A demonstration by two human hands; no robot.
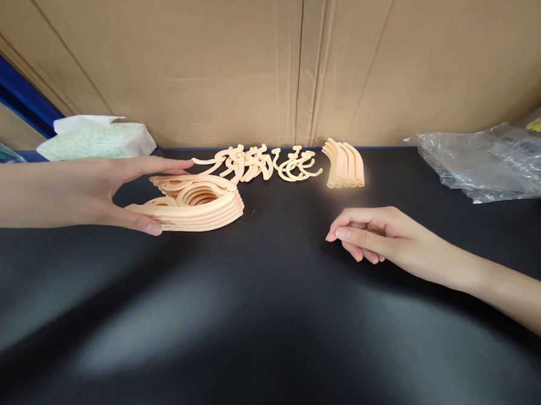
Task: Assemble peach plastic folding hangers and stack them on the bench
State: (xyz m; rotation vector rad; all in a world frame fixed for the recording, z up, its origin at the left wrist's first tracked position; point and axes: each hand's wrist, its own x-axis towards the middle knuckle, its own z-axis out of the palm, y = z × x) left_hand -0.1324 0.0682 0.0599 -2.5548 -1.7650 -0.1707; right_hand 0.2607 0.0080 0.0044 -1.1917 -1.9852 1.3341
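Note:
My left hand [110,191] spans the left end of a stack of flat, curved peach plastic pieces [201,214] with openings in them. The thumb rests against the stack's front side, and the straight fingers reach along its back edge. On the right, my right hand [382,235] hovers over the black table, loosely closed, thumb against the index finger, with nothing seen in it. Behind the stack lies a loose row of small peach plastic hooks [254,164]. To their right, several curved peach pieces [345,165] lean side by side, nearest to my right hand.
Brown cardboard [223,61] stands along the back of the black table [264,323]. A white patterned soft pack [96,139] sits at the back left. Clear plastic bags [476,162] lie at the back right. A blue frame bar [17,92] slants at the far left.

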